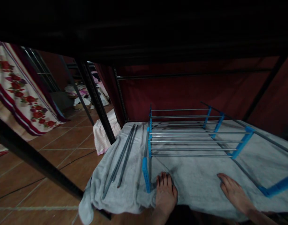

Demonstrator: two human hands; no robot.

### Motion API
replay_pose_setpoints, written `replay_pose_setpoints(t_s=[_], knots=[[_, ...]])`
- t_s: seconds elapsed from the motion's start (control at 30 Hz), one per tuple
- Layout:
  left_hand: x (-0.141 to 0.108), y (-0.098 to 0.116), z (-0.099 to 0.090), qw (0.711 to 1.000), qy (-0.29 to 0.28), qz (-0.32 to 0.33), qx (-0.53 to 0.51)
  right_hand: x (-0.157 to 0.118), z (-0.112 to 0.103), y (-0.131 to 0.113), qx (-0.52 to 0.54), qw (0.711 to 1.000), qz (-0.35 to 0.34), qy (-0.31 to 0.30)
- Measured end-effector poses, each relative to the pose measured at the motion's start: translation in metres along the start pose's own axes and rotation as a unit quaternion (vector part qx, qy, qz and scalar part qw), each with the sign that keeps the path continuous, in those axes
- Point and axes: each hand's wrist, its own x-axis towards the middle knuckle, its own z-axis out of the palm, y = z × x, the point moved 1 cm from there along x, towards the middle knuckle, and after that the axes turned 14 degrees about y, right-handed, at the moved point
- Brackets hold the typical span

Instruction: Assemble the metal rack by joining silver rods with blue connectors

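My left hand point(165, 193) lies palm down on a grey cloth point(193, 178), its fingers stretched out beside the lower blue plastic bracket point(146, 175) of a rack. Also on the cloth rests my right hand point(234, 192), fingers extended and holding nothing. Between and beyond both hands stands the partly assembled rack, its metal rods point(190, 141) running across between blue plastic end pieces. Another blue bracket point(278, 186) sits to the right of my right hand. Several loose grey metal tubes point(125, 156) lie together on the cloth, left of the rack.
A dark metal frame post point(97, 103) rises at the left, and a dark slab hangs low overhead. Dark red fabric point(172, 90) covers the back. Beyond the left edge are a tiled floor point(71, 175), a cable, a floral blanket point(24, 90) and piled items.
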Motion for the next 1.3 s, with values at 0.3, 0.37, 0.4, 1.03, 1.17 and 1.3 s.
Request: replay_pose_setpoints(t_s=[0.3, 0.37, 0.4, 1.03, 1.17, 1.3], knots=[[0.013, -0.014, -0.020, 0.984, -0.085, -0.014, -0.154, 0.010, -0.009, -0.006, -0.050, 0.998, -0.031, -0.029], [0.018, -0.017, -0.024, 0.979, -0.101, -0.009, -0.179, 0.015, -0.014, -0.011, -0.056, 0.997, -0.042, -0.026], [0.020, -0.019, -0.026, 0.975, -0.112, -0.006, -0.190, 0.017, -0.017, -0.014, -0.058, 0.997, -0.052, -0.023], [0.027, -0.182, -0.157, 0.942, 0.074, -0.317, 0.083, 0.042, -0.008, -0.019, -0.024, 0.993, 0.033, -0.111], [0.032, -0.184, -0.133, 0.943, 0.018, -0.278, 0.183, 0.047, -0.010, -0.026, -0.008, 0.990, 0.066, -0.123], [0.031, -0.176, -0.143, 0.934, 0.020, -0.297, 0.198, 0.046, -0.016, -0.035, -0.007, 0.992, 0.072, -0.103]])
